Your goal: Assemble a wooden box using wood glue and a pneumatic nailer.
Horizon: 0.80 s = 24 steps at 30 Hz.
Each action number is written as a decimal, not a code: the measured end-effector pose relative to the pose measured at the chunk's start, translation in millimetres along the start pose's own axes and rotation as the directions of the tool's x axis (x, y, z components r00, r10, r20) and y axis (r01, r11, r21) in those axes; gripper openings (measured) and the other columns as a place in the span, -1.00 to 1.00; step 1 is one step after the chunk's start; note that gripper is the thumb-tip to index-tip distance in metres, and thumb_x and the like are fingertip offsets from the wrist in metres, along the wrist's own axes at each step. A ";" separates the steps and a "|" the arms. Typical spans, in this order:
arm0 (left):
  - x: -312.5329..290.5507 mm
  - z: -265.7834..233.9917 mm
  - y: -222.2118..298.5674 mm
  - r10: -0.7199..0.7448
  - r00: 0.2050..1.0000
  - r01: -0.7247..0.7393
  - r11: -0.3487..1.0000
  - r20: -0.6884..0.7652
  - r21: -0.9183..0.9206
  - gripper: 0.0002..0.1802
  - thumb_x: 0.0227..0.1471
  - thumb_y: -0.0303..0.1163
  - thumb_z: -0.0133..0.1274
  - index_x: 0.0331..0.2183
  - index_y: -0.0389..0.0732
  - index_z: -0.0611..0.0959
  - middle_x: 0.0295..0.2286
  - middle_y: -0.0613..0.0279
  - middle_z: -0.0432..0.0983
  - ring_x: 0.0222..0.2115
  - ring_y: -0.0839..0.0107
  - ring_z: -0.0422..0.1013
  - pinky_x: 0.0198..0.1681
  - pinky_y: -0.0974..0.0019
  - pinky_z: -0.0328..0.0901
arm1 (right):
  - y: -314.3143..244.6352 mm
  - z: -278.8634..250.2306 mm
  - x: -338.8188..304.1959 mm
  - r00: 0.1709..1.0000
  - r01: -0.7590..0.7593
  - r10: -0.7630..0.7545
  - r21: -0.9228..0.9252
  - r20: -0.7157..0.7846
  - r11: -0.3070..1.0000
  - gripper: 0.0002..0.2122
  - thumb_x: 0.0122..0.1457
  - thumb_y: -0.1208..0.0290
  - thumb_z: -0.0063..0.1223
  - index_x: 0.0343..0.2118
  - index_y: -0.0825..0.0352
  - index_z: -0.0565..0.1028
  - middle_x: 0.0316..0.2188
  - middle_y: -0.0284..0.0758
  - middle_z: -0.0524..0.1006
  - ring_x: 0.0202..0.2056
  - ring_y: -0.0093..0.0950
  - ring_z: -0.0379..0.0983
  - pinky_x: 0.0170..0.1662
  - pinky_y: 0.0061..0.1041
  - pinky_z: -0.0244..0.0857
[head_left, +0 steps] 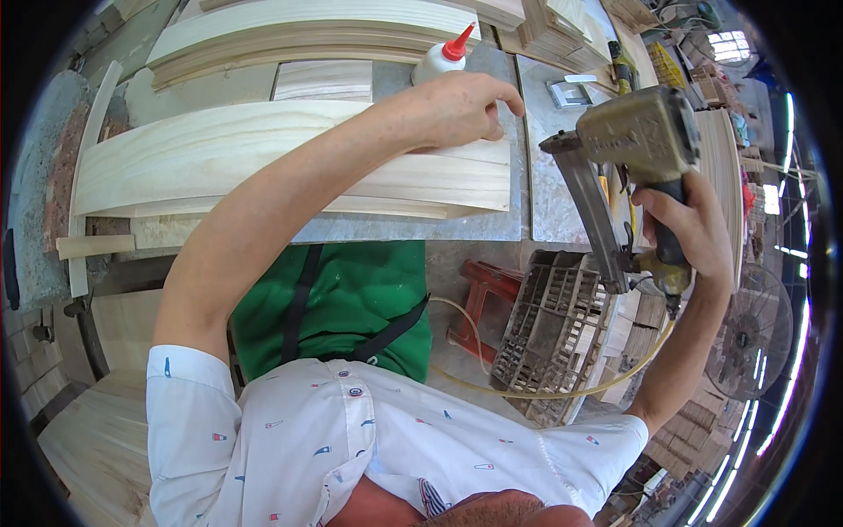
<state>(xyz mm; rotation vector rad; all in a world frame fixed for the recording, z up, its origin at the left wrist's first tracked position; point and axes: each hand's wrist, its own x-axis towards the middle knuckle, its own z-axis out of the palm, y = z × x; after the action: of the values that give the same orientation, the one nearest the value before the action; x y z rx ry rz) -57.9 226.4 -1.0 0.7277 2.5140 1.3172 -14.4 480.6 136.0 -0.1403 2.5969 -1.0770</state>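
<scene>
1. As I read it from my remote seat, a fastening step was in hand: my right hand [704, 230] held a pneumatic nail gun [639, 132] aloft, right of the pale wooden panel [219, 149], its nose apart from the wood.
2. The panel lay flat on the grey-topped workbench [395, 230], its long axis running left to right before me; the fisheye view bowed its edges.
3. The gun's nose pointed left, toward the panel's right end, while its long magazine slanted toward my body. A yellow air hose [562, 393] looped below the panel's level.
4. My right fingers wrapped the gun's handle; whether one pressed the trigger, I could not tell.
5. My left hand [461, 105] was over the panel's far right corner, fingers half-curled, nothing visible in them. With its underside hidden, I could not tell whether it gripped or pressed anything.
6. Just beyond the panel stood a white squeeze bottle [436, 65]; farther beyond lay stacked boards [299, 39].
7. The next move, I judged, called for steadying the panel, left fingers clear of the firing line, and seating the nose squarely on the wood.
</scene>
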 end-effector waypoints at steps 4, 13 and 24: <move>-4.7 3.8 7.3 0.144 0.989 -0.143 0.987 -0.016 0.072 -0.60 -0.02 -0.52 -0.07 -0.07 -0.27 0.48 -0.23 0.07 0.49 -0.19 0.23 0.40 -0.08 0.25 0.26 | 30.3 -3.4 25.1 0.998 -0.019 0.014 -0.092 -0.056 0.996 -0.80 0.00 0.39 0.09 -0.44 0.42 0.38 -0.67 -0.40 0.39 -0.67 -0.64 0.34 -0.61 -0.62 0.21; -56.3 -10.6 7.5 0.138 0.990 -0.130 0.962 -0.015 0.240 -0.54 0.00 -0.42 -0.03 -0.01 -0.29 0.40 -0.09 -0.03 0.37 -0.07 0.05 0.30 0.08 0.13 0.13 | 112.2 22.8 99.0 0.956 -0.092 -0.050 -0.454 -0.290 0.886 -0.69 -0.06 0.34 0.08 -0.49 0.58 0.37 -0.66 -0.09 0.44 -0.69 -0.35 0.44 -0.59 -0.37 0.33; -136.1 80.9 26.3 0.362 0.932 -0.360 0.931 -0.031 0.059 -0.42 -0.17 -0.41 0.16 -0.03 -0.28 0.42 -0.12 0.03 0.36 -0.10 0.15 0.34 -0.12 0.23 0.30 | 95.6 35.9 11.1 0.908 0.015 0.204 0.513 -0.367 0.858 -0.80 0.06 0.38 0.06 -0.40 0.42 0.37 -0.57 -0.33 0.41 -0.66 -0.57 0.37 -0.62 -0.59 0.28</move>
<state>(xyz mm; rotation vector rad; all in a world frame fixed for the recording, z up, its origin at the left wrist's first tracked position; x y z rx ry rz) 99.6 226.2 -31.8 1.2363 2.5385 1.3883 -9.7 522.1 42.1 0.3807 2.5046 -1.8765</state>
